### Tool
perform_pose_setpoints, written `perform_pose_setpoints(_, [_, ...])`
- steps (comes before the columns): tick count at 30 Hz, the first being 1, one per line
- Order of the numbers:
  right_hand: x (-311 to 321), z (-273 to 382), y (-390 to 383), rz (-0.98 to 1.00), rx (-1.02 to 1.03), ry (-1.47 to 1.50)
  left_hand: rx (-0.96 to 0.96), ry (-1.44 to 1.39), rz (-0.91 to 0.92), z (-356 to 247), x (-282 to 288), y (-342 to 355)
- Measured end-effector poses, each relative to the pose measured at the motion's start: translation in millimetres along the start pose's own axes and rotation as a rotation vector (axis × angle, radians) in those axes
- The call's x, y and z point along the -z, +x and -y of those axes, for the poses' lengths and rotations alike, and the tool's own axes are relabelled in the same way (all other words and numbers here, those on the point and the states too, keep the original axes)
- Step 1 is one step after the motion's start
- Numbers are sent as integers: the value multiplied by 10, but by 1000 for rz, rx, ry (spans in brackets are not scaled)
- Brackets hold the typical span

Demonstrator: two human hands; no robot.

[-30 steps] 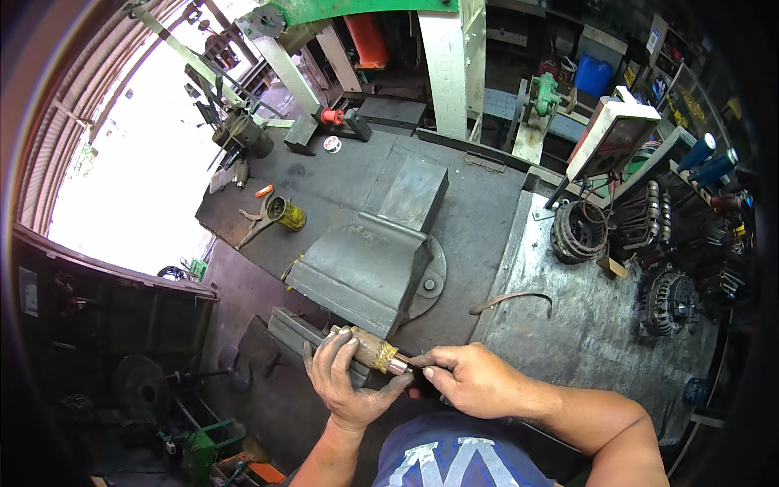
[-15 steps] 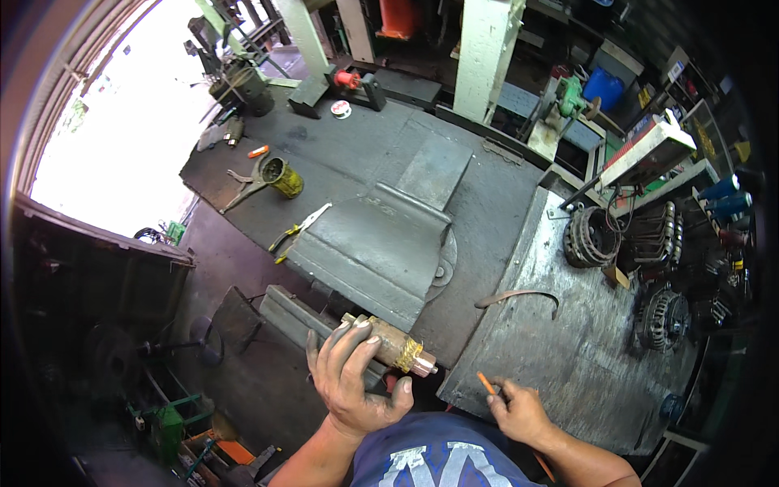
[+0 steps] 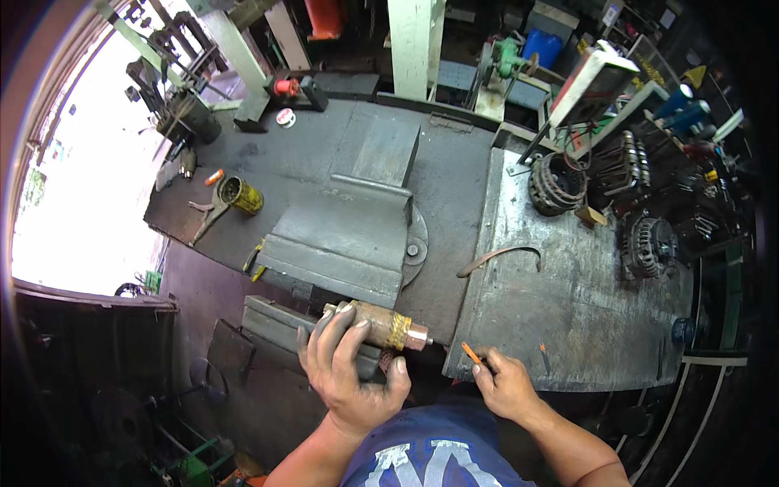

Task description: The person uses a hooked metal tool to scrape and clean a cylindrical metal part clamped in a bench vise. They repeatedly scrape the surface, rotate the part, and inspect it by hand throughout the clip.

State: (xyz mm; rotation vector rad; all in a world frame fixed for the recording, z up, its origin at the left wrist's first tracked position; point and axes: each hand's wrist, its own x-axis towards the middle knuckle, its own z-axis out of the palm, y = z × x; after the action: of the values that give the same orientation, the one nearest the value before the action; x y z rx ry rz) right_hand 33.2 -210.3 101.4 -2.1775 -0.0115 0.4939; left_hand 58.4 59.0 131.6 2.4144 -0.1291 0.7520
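My left hand [image 3: 345, 369] has its fingers curled over a motor armature [image 3: 373, 326], its thumb apart on the near side. The armature has a dark cylindrical body, yellow windings and a copper commutator, and its shaft end points right. It lies across the view over the near vise jaw [image 3: 276, 325]; whether it touches the jaw I cannot tell. My right hand [image 3: 507, 385] pinches a thin orange stick [image 3: 471, 353], its tip pointing toward the armature's shaft end. A small orange-and-dark piece [image 3: 544, 353] shows beside that wrist, over the bench; whether it joins the stick is unclear.
The big vise [image 3: 341, 235] stands mid-bench. Left of it are yellow-handled pliers [image 3: 254, 260] and a yellow tin [image 3: 243, 196]. A curved strip [image 3: 503, 256] lies on the right-hand bench [image 3: 600, 325], with a stator [image 3: 558, 185] and an alternator [image 3: 649, 246] behind.
My view has shifted, so the benches sit higher and further left. The right hand has moved up and slightly left with the orange stick; the left hand keeps hold of the armature.
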Motion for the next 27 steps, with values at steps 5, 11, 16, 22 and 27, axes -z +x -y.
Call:
perform_pose_setpoints(5, [98, -102, -111, -216, 126, -175, -46, -117, 7, -4, 153, 24])
perform_pose_setpoints(11, [427, -772, 360, -256, -9, -568, 130, -539, -160, 250, 373, -388])
perform_pose_setpoints(16, [367, -731, 555, -353, 181, -582, 546, -408, -576, 814, 358, -1279])
perform_pose_setpoints(22, [-113, 146, 657, 350, 26, 813, 948, -524, -122, 1139, -212, -2314])
perform_pose_setpoints(27, [-342, 747, 747, 542, -58, 1020, 788, -226, 313, 1674, -405, -2246])
